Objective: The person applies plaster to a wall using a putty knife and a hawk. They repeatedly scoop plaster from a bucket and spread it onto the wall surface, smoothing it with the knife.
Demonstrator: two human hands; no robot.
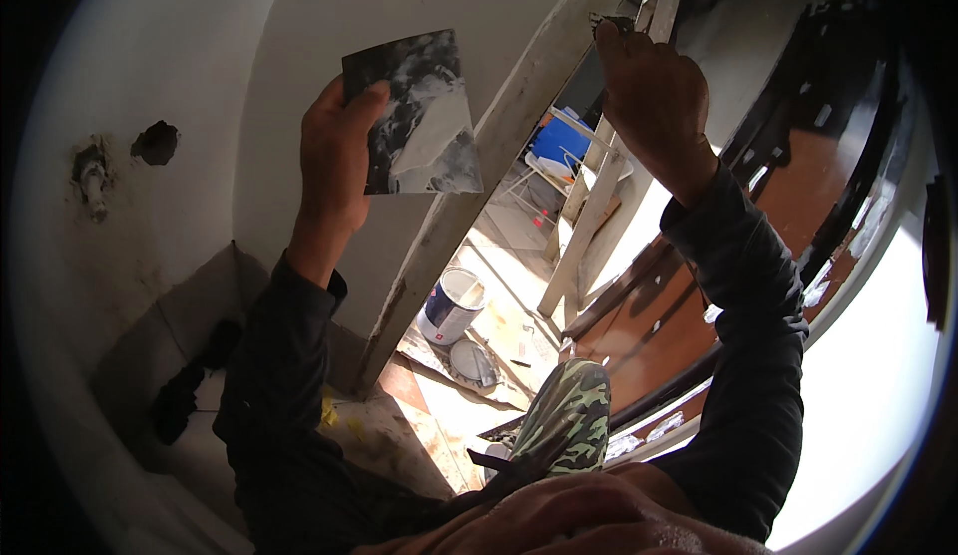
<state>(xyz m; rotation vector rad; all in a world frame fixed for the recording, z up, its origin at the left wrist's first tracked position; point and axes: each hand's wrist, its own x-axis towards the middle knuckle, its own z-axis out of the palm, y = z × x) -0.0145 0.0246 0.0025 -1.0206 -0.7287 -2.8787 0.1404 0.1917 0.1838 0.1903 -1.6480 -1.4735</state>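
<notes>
My left hand [337,151] grips a thin, dark, squarish plate [379,56] by its left edge, thumb on the front face. White putty [434,131] is smeared across the plate, thickest toward its middle and right. Higher up and to the right, my right hand [654,86] is closed on a small, dark, flat scraper [611,24], mostly hidden by the fingers. The scraper's visible end is up against or close to the pale edge of the doorway [524,96]; whether it touches I cannot tell.
Below stand an open paint bucket [449,307] and a round lid [473,363]. A wooden ladder [587,231] leans beyond the doorway, near a blue container [561,143]. At right is a brown panel [639,350] with white patches. The left wall has a dark hole [155,143].
</notes>
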